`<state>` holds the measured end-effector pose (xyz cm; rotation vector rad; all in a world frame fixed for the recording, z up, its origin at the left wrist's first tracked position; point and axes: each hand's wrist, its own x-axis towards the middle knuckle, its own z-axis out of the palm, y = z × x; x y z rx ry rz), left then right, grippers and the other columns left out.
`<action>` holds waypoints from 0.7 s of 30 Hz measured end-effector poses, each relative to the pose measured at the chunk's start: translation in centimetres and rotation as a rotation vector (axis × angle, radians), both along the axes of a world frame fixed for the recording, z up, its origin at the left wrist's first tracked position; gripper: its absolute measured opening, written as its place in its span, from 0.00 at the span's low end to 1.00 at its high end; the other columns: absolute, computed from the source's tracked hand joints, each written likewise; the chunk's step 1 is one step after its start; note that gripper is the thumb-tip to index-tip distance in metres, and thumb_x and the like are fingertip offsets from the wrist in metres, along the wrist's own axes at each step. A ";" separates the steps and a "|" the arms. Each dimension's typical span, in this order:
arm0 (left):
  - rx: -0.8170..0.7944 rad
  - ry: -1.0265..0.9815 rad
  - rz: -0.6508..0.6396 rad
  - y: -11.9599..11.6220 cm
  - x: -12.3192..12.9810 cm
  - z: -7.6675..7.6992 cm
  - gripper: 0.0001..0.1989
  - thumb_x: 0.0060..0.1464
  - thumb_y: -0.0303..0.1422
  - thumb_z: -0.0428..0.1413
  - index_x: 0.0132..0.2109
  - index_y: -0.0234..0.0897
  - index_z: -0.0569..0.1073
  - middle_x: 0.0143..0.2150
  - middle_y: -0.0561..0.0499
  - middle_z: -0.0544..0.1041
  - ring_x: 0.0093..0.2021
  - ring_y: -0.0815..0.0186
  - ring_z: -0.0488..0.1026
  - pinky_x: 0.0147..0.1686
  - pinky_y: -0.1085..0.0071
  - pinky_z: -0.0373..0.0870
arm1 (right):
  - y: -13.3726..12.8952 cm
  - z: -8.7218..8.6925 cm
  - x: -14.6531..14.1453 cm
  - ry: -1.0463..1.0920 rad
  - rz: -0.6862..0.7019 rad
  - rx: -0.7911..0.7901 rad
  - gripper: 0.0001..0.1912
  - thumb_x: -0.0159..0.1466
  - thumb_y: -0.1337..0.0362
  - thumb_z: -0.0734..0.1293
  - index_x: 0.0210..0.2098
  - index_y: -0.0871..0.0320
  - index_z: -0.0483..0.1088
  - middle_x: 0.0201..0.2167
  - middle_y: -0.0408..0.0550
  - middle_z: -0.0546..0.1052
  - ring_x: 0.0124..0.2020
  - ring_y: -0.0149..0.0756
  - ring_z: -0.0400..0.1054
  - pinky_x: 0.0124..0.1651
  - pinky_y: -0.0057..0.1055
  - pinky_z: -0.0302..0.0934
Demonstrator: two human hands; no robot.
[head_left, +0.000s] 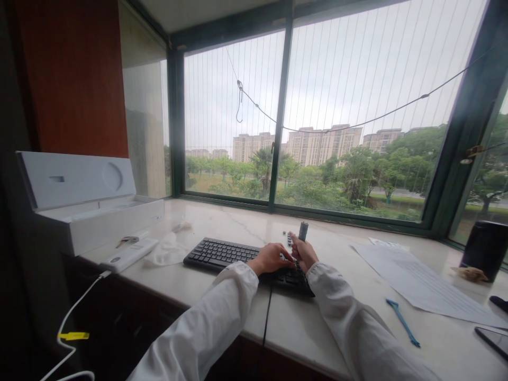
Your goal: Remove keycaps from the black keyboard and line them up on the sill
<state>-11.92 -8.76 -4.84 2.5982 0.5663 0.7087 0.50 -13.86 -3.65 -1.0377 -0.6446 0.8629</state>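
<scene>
A black keyboard point(222, 255) lies at a slant on the pale stone counter. My right hand point(305, 255) is wrapped round an upright dark grey handle point(303, 230); the tool's lower end is hidden by my fingers and the keyboard. My left hand point(273, 257) rests over the keyboard's right part, close against my right hand. Its fingers are bent and drawn together at the keys, and whatever they pinch is too small to make out. Several small dark keycaps point(289, 239) lie just beyond the keyboard's back edge.
An opened white box point(115, 219) stands at the left, beside a white power strip point(133, 255) with keys on it and crumpled tissue point(169, 251). At the right are printed paper point(420, 280), a blue tool point(402, 323), a black container point(484, 251) and a phone point(494, 341).
</scene>
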 end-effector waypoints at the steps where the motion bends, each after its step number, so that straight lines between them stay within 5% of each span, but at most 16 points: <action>1: 0.005 0.001 -0.010 0.1 0.0 -0.1 0.15 0.47 0.47 0.59 0.39 0.45 0.80 0.40 0.53 0.76 0.39 0.67 0.71 0.41 0.74 0.65 | 0.0 0.0 0.1 0.012 0.021 0.008 0.21 0.53 0.56 0.72 0.21 0.57 0.56 0.11 0.31 0.52 0.11 0.19 0.42 0.11 0.19 0.39; 21: -0.016 0.062 -0.008 0.0 -0.1 0.4 0.15 0.48 0.45 0.58 0.41 0.45 0.79 0.42 0.51 0.76 0.41 0.64 0.72 0.42 0.72 0.66 | 0.2 -0.2 1.3 0.135 0.046 -0.085 0.20 0.61 0.60 0.65 0.21 0.56 0.50 0.11 0.31 0.52 0.11 0.20 0.44 0.12 0.18 0.41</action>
